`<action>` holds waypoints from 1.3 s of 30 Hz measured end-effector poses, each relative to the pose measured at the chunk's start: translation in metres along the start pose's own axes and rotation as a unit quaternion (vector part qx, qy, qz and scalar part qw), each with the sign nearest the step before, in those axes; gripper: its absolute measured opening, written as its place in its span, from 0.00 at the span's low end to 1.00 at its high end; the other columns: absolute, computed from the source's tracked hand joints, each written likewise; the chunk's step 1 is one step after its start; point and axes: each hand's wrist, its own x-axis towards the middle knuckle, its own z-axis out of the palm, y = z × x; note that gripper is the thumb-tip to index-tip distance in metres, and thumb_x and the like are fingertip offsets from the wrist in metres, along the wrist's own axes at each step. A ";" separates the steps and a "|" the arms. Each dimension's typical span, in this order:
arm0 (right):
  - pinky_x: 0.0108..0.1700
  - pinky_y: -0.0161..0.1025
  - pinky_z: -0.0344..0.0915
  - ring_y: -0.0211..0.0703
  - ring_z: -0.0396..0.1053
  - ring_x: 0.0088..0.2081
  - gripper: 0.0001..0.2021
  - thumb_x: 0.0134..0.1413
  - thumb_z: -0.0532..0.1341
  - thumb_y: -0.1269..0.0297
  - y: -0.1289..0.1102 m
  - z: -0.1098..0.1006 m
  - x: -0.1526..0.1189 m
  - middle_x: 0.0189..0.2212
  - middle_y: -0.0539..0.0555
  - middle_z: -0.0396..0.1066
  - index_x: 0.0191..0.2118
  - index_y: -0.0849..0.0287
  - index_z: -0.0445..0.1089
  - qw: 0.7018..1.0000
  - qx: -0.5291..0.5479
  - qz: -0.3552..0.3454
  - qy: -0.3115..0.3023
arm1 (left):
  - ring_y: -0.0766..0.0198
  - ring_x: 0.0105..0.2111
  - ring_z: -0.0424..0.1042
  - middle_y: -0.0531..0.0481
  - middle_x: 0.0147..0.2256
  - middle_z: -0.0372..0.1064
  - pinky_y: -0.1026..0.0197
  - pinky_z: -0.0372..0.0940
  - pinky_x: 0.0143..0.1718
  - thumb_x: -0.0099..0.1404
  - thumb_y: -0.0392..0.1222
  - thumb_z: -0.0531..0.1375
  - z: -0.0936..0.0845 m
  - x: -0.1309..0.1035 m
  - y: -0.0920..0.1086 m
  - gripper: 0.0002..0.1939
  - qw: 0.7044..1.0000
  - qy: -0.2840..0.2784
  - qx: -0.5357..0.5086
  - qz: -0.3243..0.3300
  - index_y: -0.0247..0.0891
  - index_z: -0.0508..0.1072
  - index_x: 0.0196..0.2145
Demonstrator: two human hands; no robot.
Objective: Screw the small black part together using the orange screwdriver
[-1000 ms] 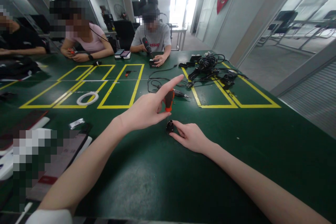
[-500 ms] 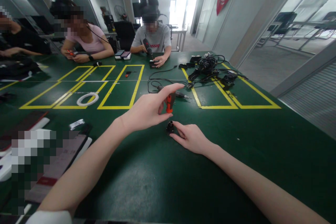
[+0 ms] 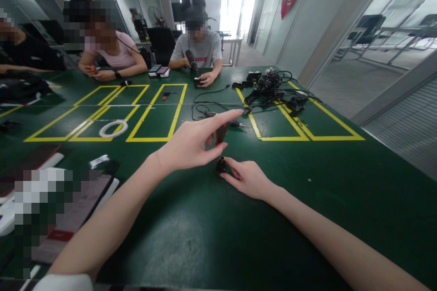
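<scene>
My left hand (image 3: 193, 143) is closed around a screwdriver (image 3: 221, 133) with a red and dark grey handle. Its forefinger stretches out over the top of the handle, and the thumb lies below. The handle stands roughly upright; I cannot make out its tip. Just beneath it, a small black round part (image 3: 221, 164) with a short raised neck rests on the green table (image 3: 280, 236). My right hand (image 3: 251, 179) pinches this part from the right between thumb and fingers.
Beyond my hands lie a power screwdriver (image 3: 237, 123) and tangled black cables (image 3: 269, 86). A white ring (image 3: 114, 128) sits within yellow tape outlines. Boxes (image 3: 73, 209) and a small packet (image 3: 99, 161) are at left. Co-workers (image 3: 196, 50) sit across the table.
The screwdriver's handle has turned in my left hand, showing more dark grey and less orange-red. The left thumb and forefinger have shifted slightly right. My right hand keeps its place.
</scene>
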 end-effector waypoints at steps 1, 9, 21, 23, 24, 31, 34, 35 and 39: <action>0.29 0.34 0.52 0.42 0.71 0.24 0.15 0.69 0.62 0.62 0.000 0.000 0.000 0.21 0.45 0.69 0.58 0.59 0.68 1.000 0.001 0.001 0.000 | 0.67 0.31 0.74 0.50 0.47 0.77 0.66 0.67 0.35 0.70 0.40 0.61 0.000 0.000 0.000 0.36 1.000 -0.002 0.004 -0.006 0.47 0.55 0.71; 0.29 0.35 0.52 0.42 0.70 0.24 0.15 0.69 0.62 0.62 0.000 0.000 0.000 0.22 0.46 0.70 0.58 0.59 0.69 1.000 -0.001 0.000 -0.003 | 0.66 0.30 0.74 0.51 0.44 0.77 0.64 0.67 0.36 0.67 0.41 0.62 -0.001 -0.001 0.001 0.38 1.000 -0.009 0.011 -0.019 0.46 0.56 0.71; 0.29 0.35 0.52 0.42 0.71 0.24 0.14 0.70 0.61 0.61 0.001 0.001 -0.001 0.22 0.46 0.71 0.56 0.58 0.69 1.000 -0.001 -0.008 0.004 | 0.68 0.29 0.72 0.54 0.37 0.76 0.67 0.63 0.32 0.66 0.37 0.61 -0.002 0.001 0.005 0.42 1.000 -0.015 -0.007 -0.026 0.45 0.51 0.73; 0.29 0.35 0.52 0.42 0.71 0.24 0.14 0.69 0.62 0.62 0.001 0.001 -0.001 0.22 0.46 0.70 0.56 0.58 0.69 1.000 0.000 -0.005 0.001 | 0.68 0.28 0.71 0.54 0.38 0.76 0.67 0.63 0.32 0.67 0.37 0.60 -0.002 0.001 0.005 0.41 0.999 -0.019 -0.013 -0.026 0.46 0.51 0.74; 0.29 0.35 0.52 0.42 0.71 0.24 0.14 0.69 0.62 0.62 0.001 0.001 -0.001 0.22 0.46 0.70 0.56 0.59 0.68 1.000 0.000 -0.004 0.001 | 0.68 0.28 0.71 0.53 0.39 0.77 0.67 0.64 0.32 0.67 0.38 0.61 -0.002 0.001 0.005 0.41 0.999 -0.018 -0.011 -0.025 0.46 0.51 0.74; 0.29 0.35 0.52 0.42 0.71 0.24 0.14 0.69 0.62 0.62 0.000 0.000 0.000 0.22 0.46 0.70 0.57 0.59 0.69 1.000 0.000 -0.003 0.002 | 0.67 0.30 0.73 0.49 0.48 0.78 0.65 0.67 0.36 0.68 0.42 0.61 -0.002 0.000 0.004 0.37 1.000 -0.015 0.009 -0.023 0.48 0.56 0.72; 0.29 0.35 0.53 0.42 0.71 0.24 0.14 0.69 0.62 0.63 -0.001 0.000 0.000 0.22 0.46 0.70 0.57 0.59 0.69 1.000 -0.002 0.002 -0.002 | 0.66 0.32 0.74 0.47 0.50 0.77 0.65 0.68 0.37 0.67 0.38 0.60 -0.002 0.001 0.005 0.39 0.999 -0.022 -0.022 -0.022 0.48 0.54 0.73; 0.29 0.34 0.53 0.42 0.70 0.24 0.14 0.69 0.62 0.63 -0.001 -0.001 0.000 0.22 0.45 0.70 0.57 0.59 0.69 1.000 -0.001 0.003 -0.004 | 0.66 0.33 0.75 0.46 0.52 0.76 0.64 0.68 0.38 0.68 0.38 0.60 -0.002 0.001 0.005 0.39 0.999 -0.019 -0.025 -0.024 0.48 0.53 0.73; 0.29 0.34 0.52 0.42 0.70 0.24 0.15 0.69 0.62 0.63 -0.001 -0.001 0.000 0.21 0.45 0.69 0.58 0.59 0.69 1.000 0.001 0.008 -0.007 | 0.64 0.34 0.75 0.46 0.51 0.76 0.63 0.69 0.38 0.68 0.42 0.63 -0.001 0.003 0.006 0.37 0.999 0.005 -0.013 -0.042 0.46 0.57 0.71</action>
